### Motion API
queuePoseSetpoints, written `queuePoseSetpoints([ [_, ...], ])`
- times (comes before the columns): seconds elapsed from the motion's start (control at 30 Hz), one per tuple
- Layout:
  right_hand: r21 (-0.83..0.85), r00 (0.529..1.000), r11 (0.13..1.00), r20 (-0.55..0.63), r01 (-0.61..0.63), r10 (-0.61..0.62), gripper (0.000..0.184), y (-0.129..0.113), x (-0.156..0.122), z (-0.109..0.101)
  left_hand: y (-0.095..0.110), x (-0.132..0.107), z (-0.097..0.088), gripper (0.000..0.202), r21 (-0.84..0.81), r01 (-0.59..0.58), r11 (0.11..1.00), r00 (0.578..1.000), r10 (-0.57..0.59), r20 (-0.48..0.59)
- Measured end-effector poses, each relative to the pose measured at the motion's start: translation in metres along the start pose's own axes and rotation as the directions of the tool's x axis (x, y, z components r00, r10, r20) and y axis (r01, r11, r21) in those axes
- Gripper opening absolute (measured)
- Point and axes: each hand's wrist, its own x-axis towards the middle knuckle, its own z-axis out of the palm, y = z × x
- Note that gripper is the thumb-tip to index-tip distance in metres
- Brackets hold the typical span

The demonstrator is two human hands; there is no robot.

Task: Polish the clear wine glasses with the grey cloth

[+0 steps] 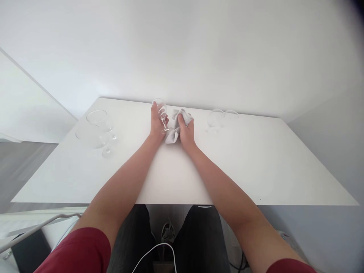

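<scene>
My left hand (157, 120) is wrapped round the bowl of a clear stemmed glass (163, 120), whose foot points down and toward my right hand. Bunched in my right hand (187, 132) is a pale grey-white cloth (172, 136). One fold of the cloth hangs beside the glass's foot; whether they touch I cannot tell. Both hands are close together over the far half of the white table.
Two large clear glasses, one farther back (99, 119) and one nearer (89, 136), stand at the left. Two more faint glasses (216, 119) are at the back right, near the wall (182, 49). The white table's (176, 182) front edge is above my legs. A white cable (159, 244) loops below.
</scene>
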Motion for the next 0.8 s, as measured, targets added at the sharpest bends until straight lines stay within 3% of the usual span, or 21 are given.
queuePoseSetpoints([
  [0.13, 0.019, 0.996, 0.996, 0.026, -0.083, 0.083, 0.036, -0.005, -0.001, -0.001, 0.002, 0.002, -0.002, 0.063, -0.184, -0.009, 0.983, 0.998, -0.003, -0.062],
  [0.2, -0.005, 0.998, 0.999, 0.027, -0.054, 0.054, 0.037, -0.003, 0.001, -0.003, 0.002, 0.002, -0.002, 0.064, -0.220, -0.017, 0.975, 0.999, 0.008, -0.043],
  [0.27, 0.013, 0.999, 1.000, -0.045, 0.006, -0.005, 0.034, 0.003, 0.006, -0.004, 0.000, 0.003, -0.003, 0.063, -0.262, -0.027, 0.965, 0.999, 0.019, -0.034],
  [0.4, 0.247, 0.993, 0.968, -0.096, -0.047, 0.073, 0.030, 0.014, 0.015, -0.004, -0.003, 0.006, -0.002, 0.053, -0.325, -0.052, 0.944, 0.998, 0.036, -0.055],
  [0.53, 0.499, 0.991, 0.857, 0.051, -0.131, 0.122, 0.033, 0.008, 0.017, -0.001, -0.006, 0.006, 0.002, 0.042, -0.318, -0.023, 0.948, 1.000, 0.024, -0.003],
  [0.67, 0.514, 0.975, 0.835, 0.195, -0.197, 0.110, 0.050, -0.009, 0.013, -0.003, -0.014, 0.006, 0.006, 0.046, -0.268, 0.032, 0.963, 0.997, -0.011, 0.080],
  [0.8, 0.540, 0.988, 0.832, 0.147, -0.125, 0.053, 0.029, -0.013, 0.011, -0.003, -0.015, -0.002, 0.008, 0.047, -0.153, 0.044, 0.987, 0.983, -0.015, 0.181],
])
